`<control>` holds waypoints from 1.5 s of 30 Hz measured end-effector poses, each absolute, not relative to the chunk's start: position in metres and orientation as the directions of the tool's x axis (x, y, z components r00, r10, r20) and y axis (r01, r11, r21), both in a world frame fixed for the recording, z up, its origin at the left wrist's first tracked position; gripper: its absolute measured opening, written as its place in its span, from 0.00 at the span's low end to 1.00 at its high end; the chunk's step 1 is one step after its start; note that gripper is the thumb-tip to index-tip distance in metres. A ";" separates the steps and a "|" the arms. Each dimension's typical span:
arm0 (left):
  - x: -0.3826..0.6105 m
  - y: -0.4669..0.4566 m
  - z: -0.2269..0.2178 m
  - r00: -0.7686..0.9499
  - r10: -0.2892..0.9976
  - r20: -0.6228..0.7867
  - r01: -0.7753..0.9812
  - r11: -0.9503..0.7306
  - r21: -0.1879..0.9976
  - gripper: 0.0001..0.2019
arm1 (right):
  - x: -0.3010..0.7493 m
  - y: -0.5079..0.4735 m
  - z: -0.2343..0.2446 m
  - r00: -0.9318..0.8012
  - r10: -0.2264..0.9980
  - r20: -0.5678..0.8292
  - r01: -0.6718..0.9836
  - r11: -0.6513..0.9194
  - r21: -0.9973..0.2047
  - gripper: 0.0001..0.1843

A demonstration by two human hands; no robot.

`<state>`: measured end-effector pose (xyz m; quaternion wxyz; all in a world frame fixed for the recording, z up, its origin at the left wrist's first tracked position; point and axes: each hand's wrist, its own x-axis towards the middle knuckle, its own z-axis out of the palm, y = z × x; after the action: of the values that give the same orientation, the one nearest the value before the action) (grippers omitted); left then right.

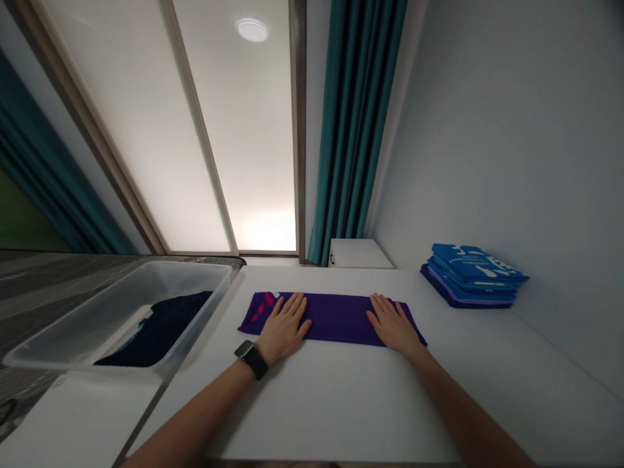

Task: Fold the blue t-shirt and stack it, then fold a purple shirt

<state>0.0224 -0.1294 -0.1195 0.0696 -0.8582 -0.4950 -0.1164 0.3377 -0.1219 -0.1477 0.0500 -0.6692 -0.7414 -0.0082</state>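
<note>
A purple piece of cloth (338, 317), folded into a long flat strip, lies crosswise on the white table (341, 396). Pink-red marks show near its left end. My left hand (286, 325) rests flat on the strip's left part, fingers stretched out, with a dark watch on the wrist. Toward the right end, my right hand (394, 322) presses flat on the cloth with its fingers extended. Neither hand grips anything. The cloth beneath both palms is hidden.
A stack of folded blue and navy cloths (472, 276) sits at the table's right, near the wall. To the left stands a translucent plastic bin (195, 276) holding dark cloth (160, 331). Behind the table is a small white cabinet (361, 253) beside a teal curtain (358, 130).
</note>
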 end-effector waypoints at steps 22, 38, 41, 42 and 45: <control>-0.026 -0.094 -0.127 0.451 0.872 0.188 0.887 -0.461 0.010 0.28 | 0.337 -0.124 -0.146 -0.104 0.990 0.092 0.992 0.110 -0.060 0.33; -0.043 -0.091 -0.135 0.439 0.871 0.220 0.894 -0.447 -0.012 0.28 | 0.399 -0.124 -0.150 0.148 0.989 0.006 0.985 -0.147 -0.094 0.31; -0.041 -0.094 -0.132 0.425 0.879 0.217 0.901 -0.433 -0.012 0.27 | 0.405 -0.118 -0.154 0.123 0.986 0.111 0.984 -0.106 -0.143 0.29; -0.040 -0.095 -0.131 0.425 0.880 0.214 0.902 -0.432 -0.015 0.26 | 0.406 -0.116 -0.155 0.096 0.983 0.154 0.984 -0.071 -0.161 0.29; -0.038 -0.097 -0.128 0.410 0.887 0.215 0.909 -0.417 -0.013 0.25 | 0.409 -0.111 -0.154 -0.018 0.959 0.283 0.975 0.079 -0.209 0.27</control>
<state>-0.0382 -0.0970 -0.1280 0.0637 -0.8372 -0.5361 -0.0873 0.4091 -0.1115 -0.1543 0.1774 -0.6780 -0.7129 -0.0224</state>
